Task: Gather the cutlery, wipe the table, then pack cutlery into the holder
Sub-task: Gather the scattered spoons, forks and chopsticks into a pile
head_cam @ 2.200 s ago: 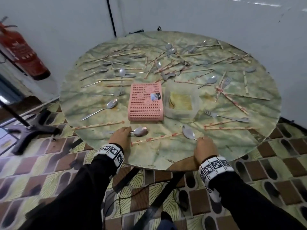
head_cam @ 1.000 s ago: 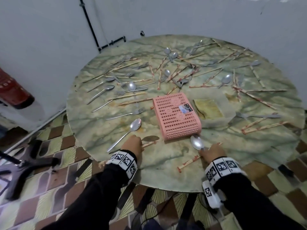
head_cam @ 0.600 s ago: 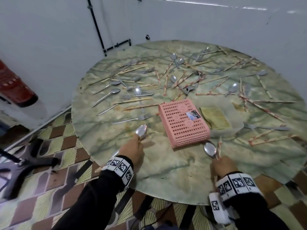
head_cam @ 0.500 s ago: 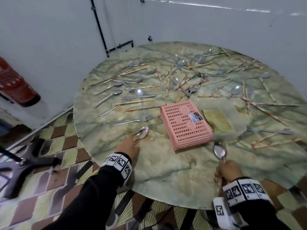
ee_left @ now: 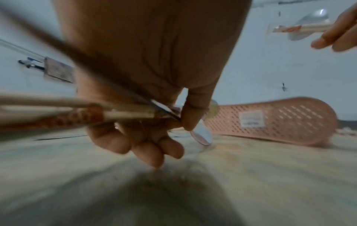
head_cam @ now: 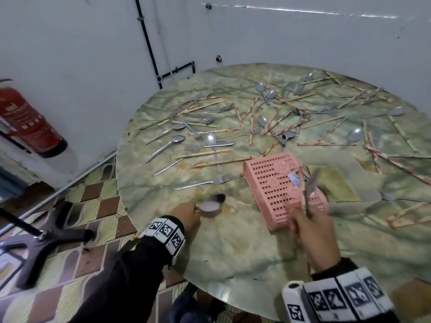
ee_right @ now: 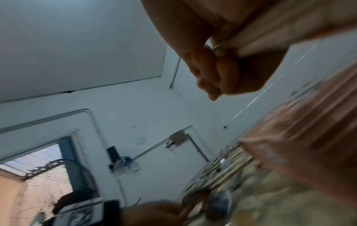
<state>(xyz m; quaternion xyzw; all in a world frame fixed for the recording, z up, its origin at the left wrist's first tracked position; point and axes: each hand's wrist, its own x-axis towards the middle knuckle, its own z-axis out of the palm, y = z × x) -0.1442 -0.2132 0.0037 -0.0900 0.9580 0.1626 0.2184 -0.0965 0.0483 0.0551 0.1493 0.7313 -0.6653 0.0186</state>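
My left hand (head_cam: 186, 214) grips a metal spoon (head_cam: 210, 206) and wrapped chopsticks (ee_left: 77, 113) just above the near left of the round marble table (head_cam: 233, 252). In the left wrist view my left hand (ee_left: 154, 130) curls round both, the spoon's bowl (ee_left: 203, 134) pointing at the table. My right hand (head_cam: 312, 227), raised above the table, holds a spoon (head_cam: 311, 183) and wrapped chopsticks (head_cam: 302, 183) upright in front of the pink perforated holder (head_cam: 275, 183), which lies on its side. Several spoons (head_cam: 211, 138), forks (head_cam: 205, 181) and chopsticks (head_cam: 219, 162) lie scattered across the far half.
A clear tub with a yellow cloth (head_cam: 335, 183) sits right of the holder. A red fire extinguisher (head_cam: 25, 122) hangs on the left wall. A black stand base (head_cam: 46, 241) is on the tiled floor at the left. White walls close behind the table.
Both hands have lifted their spoon and chopsticks off the table. The right hand rose and swung its pieces upright toward the holder. The head camera shifted left and closer.
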